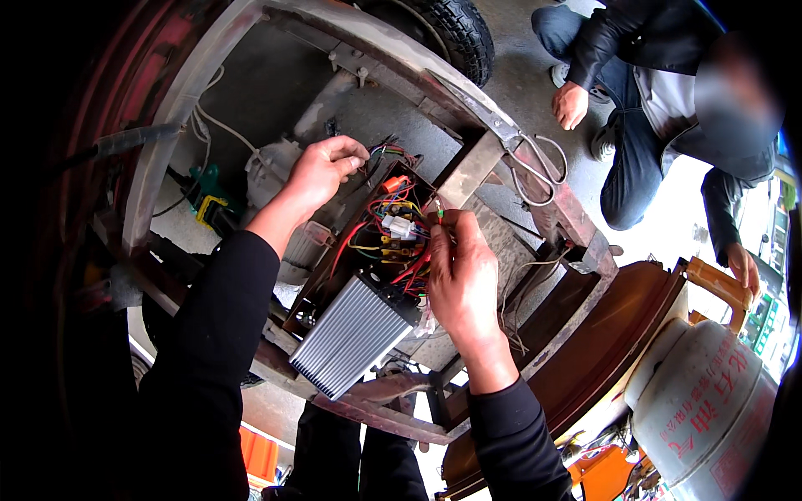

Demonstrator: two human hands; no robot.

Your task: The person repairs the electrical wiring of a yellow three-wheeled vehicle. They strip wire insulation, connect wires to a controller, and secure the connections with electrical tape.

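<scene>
My right hand [464, 280] pinches a thin wire with a green sleeve and a metal terminal [439, 212] between thumb and forefinger, at the right side of an open wiring box. My left hand [317, 177] is closed at the fingertips beside a bundle of thin coloured wires [393, 154]; what it pinches, if anything, is too small to make out. Between the hands lie red wires, a white plug connector [398, 226] and an orange connector [394, 184]. A ribbed silver controller [344, 336] sits at the box's near end.
A worn metal vehicle frame [468, 179] surrounds the box. A tyre [458, 33] stands at the far side. Another person [639, 108] squats at the far right, one hand on an orange-yellow handle [720, 286]. A grey gas cylinder [702, 409] lies at the near right.
</scene>
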